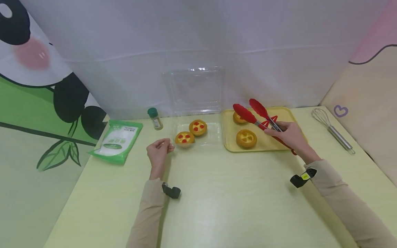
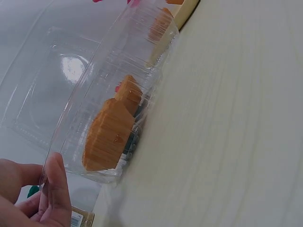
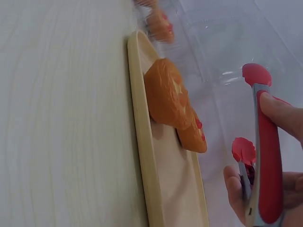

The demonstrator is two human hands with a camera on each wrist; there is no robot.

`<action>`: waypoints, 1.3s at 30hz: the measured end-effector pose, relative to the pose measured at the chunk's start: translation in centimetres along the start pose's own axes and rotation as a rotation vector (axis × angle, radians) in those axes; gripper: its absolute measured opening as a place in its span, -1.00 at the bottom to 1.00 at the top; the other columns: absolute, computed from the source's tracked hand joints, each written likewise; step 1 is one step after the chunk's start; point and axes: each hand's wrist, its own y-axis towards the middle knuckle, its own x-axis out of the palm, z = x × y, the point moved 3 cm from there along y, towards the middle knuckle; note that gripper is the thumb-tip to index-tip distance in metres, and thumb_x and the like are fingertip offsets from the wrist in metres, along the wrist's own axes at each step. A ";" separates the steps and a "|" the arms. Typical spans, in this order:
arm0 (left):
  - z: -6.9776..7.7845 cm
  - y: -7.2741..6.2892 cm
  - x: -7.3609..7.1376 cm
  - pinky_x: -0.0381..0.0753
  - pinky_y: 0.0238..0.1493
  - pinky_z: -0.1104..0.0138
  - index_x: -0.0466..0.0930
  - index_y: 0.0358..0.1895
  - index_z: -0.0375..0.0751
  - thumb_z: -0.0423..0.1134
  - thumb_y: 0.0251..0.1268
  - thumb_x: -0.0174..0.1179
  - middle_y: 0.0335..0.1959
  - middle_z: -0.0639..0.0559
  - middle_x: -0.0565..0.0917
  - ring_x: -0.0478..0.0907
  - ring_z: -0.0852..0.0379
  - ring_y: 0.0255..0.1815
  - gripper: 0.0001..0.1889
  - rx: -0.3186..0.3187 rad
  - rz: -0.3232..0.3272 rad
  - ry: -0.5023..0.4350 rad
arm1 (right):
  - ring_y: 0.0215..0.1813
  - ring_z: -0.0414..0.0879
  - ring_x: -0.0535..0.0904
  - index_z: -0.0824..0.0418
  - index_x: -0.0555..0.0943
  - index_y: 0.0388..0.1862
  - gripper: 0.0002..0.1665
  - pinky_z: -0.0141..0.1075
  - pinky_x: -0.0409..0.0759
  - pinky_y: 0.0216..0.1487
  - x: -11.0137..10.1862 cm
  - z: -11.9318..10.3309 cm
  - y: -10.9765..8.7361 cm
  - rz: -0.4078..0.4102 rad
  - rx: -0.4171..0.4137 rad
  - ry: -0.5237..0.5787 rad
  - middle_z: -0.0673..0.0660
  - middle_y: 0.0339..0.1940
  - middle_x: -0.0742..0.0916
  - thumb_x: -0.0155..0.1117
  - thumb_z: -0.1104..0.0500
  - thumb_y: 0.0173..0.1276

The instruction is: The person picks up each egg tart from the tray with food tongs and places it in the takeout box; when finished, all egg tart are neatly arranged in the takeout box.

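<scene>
My left hand (image 1: 159, 151) pinches the rim of a clear plastic clamshell box (image 2: 71, 106) between thumb and fingers. The box lid (image 1: 195, 89) stands raised at the back. Inside sit two egg tarts with red bits, a front one (image 1: 184, 137) and a rear one (image 1: 197, 127). Red-tipped tongs (image 3: 271, 165) are in my right hand (image 1: 289, 135), held spread above a yellow tray (image 1: 286, 117). On that tray rest a plain egg tart (image 1: 246, 138) and, behind it, another tart (image 1: 238, 119) partly covered by the tongs; red bits show on it in the right wrist view.
Left of the box stands a small green-capped jar (image 1: 155, 119). A green and white packet (image 1: 118, 141) lies farther left. At the right is a metal whisk (image 1: 333, 131). A white cloth (image 1: 133, 69) hangs behind the table (image 1: 217, 199).
</scene>
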 end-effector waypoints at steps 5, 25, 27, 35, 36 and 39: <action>0.2 -0.1 0.0 0.72 -0.40 0.49 0.62 -0.05 -0.49 -0.34 0.37 0.18 -0.50 -0.01 0.66 0.62 0.33 -0.60 -0.76 0.000 0.004 -0.005 | -0.48 -0.08 0.24 0.30 0.57 -0.25 -0.34 -0.29 0.12 -0.57 0.0 0.7 0.9 0.003 0.001 -0.020 -0.03 -0.63 0.33 0.37 -0.31 0.18; 0.2 -0.3 0.0 0.71 -0.41 0.51 0.62 -0.05 -0.46 -0.32 0.38 0.18 -0.55 0.10 0.63 0.61 0.33 -0.59 -0.76 -0.024 0.007 0.020 | -0.65 -0.17 0.19 0.23 0.48 -0.65 -0.49 -0.37 0.06 -0.61 1.4 0.4 4.4 -0.037 -0.054 -0.172 -0.05 -0.79 0.34 0.46 -0.10 0.15; 0.1 -0.3 0.0 0.70 -0.40 0.52 0.62 -0.04 -0.46 -0.31 0.38 0.18 -0.54 0.10 0.63 0.60 0.32 -0.58 -0.75 -0.031 0.004 0.025 | -0.66 -0.18 0.18 0.22 0.47 -0.66 -0.51 -0.38 0.06 -0.62 1.5 0.4 4.5 -0.037 -0.060 -0.184 -0.05 -0.80 0.36 0.47 -0.07 0.16; -0.2 -0.2 0.0 0.71 -0.39 0.51 0.63 -0.04 -0.43 -0.31 0.38 0.18 -0.48 0.01 0.65 0.62 0.30 -0.57 -0.76 -0.028 0.009 0.047 | -0.65 -0.19 0.18 0.29 0.59 -0.59 -0.57 -0.39 0.04 -0.61 1.6 0.8 4.1 -0.026 -0.071 -0.157 -0.04 -0.81 0.39 0.47 -0.04 0.17; -0.3 -0.1 0.1 0.71 -0.39 0.50 0.63 -0.04 -0.44 -0.32 0.37 0.18 -0.48 0.00 0.66 0.62 0.30 -0.58 -0.76 -0.025 0.009 0.047 | -0.65 -0.18 0.20 0.31 0.65 -0.50 -0.59 -0.38 0.06 -0.61 1.5 1.0 4.0 -0.029 -0.069 -0.149 -0.02 -0.80 0.44 0.47 -0.04 0.17; -0.4 0.0 0.2 0.71 -0.41 0.49 0.62 -0.04 -0.46 -0.33 0.36 0.19 -0.47 -0.03 0.66 0.62 0.31 -0.59 -0.76 -0.018 0.011 0.042 | -0.59 -0.14 0.29 0.37 0.71 -0.24 -0.50 -0.36 0.12 -0.57 1.4 1.3 3.6 -0.046 -0.044 -0.116 0.02 -0.71 0.59 0.47 -0.07 0.17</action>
